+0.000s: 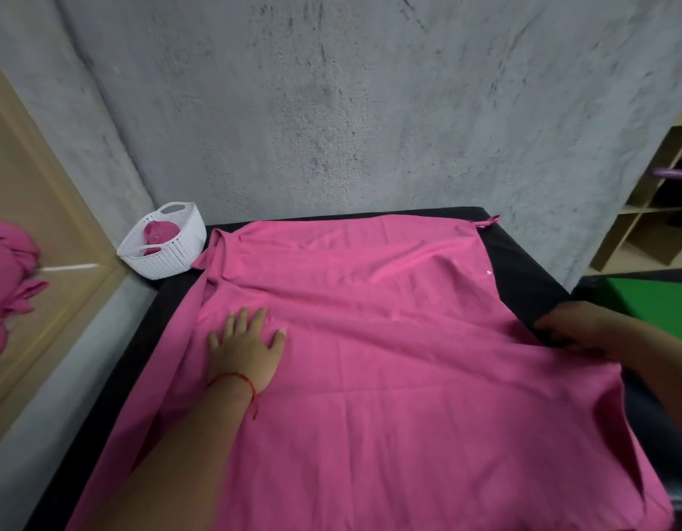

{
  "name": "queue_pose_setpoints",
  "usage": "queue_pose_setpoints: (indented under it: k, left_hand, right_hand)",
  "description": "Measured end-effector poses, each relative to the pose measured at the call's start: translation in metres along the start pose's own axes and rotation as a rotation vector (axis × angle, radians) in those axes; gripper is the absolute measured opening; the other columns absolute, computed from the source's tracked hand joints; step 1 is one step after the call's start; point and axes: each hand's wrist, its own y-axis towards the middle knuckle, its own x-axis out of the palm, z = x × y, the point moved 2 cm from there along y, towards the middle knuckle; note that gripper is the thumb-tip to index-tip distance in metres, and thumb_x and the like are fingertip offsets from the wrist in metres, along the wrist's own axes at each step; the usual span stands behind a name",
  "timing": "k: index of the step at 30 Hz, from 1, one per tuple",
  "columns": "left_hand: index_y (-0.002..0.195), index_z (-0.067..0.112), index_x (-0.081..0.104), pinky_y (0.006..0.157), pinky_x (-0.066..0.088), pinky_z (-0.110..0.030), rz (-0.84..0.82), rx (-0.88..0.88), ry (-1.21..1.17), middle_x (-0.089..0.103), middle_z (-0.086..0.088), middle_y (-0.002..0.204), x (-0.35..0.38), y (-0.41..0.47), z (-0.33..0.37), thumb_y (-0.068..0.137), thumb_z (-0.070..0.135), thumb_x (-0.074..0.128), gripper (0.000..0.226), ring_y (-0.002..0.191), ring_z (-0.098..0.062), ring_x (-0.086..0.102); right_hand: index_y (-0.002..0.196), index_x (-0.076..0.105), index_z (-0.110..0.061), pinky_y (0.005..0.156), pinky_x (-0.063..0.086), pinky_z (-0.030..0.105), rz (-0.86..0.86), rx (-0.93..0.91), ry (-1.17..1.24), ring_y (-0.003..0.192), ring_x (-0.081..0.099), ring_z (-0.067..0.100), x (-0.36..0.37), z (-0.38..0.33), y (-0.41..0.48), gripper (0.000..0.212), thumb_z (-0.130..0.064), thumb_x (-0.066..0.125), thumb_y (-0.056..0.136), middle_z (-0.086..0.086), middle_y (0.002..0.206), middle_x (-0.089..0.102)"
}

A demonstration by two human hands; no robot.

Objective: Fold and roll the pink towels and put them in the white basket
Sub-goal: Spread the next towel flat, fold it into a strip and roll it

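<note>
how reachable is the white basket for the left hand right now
Probably yes. The left hand lies flat on the pink towel, holding nothing, and the white basket stands beyond it at the far left corner with only flat cloth between.

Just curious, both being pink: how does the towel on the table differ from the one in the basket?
The table towel lies spread out; the basket towel is bundled up. The table towel covers most of the table; the basket towel sits inside the basket. The left hand presses the table towel and the right hand holds its edge; no hand touches the basket towel. Both are pink.
</note>
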Motion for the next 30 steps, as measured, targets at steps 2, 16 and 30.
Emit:
queue_pose_setpoints:
  k: [2, 16, 30]
  left_hand:
    - [0.161, 0.036, 0.028, 0.122, 0.020, -0.056, 0.016, 0.002, 0.015, 0.024, 0.000, 0.171, 0.001, 0.001, -0.001, 0.098, 0.071, 0.031, 0.072, 0.157, -0.025, 0.018]
    - [0.155, 0.034, 0.042, 0.118, 0.028, -0.055, 0.109, 0.031, 0.063, 0.040, -0.001, 0.163, 0.014, 0.007, -0.007, 0.089, 0.075, 0.019, 0.081, 0.152, -0.026, 0.031]
    - [0.161, 0.034, 0.027, 0.121, 0.021, -0.055, -0.002, 0.020, 0.083, 0.024, 0.000, 0.171, 0.008, 0.005, -0.004, 0.093, 0.075, 0.017, 0.080, 0.157, -0.026, 0.018]
  right_hand:
    - [0.092, 0.066, -0.004, 0.057, 0.044, 0.029, 0.074, 0.015, 0.143, 0.072, 0.064, 0.031, 0.010, -0.011, 0.012, 0.020, -0.022, 0.069, 0.101, 0.019, 0.090, 0.064]
    - [0.116, 0.067, 0.003, 0.094, 0.053, 0.048, 0.403, 0.002, -0.048, 0.112, 0.066, 0.045, 0.012, -0.075, 0.061, 0.044, -0.035, 0.060, 0.094, 0.029, 0.120, 0.067]
    - [0.129, 0.063, -0.024, 0.096, 0.049, 0.058, 0.486, -0.428, -0.268, 0.124, 0.054, 0.041, 0.084, -0.069, -0.022, 0.039, -0.027, 0.063, 0.091, 0.011, 0.135, 0.059]
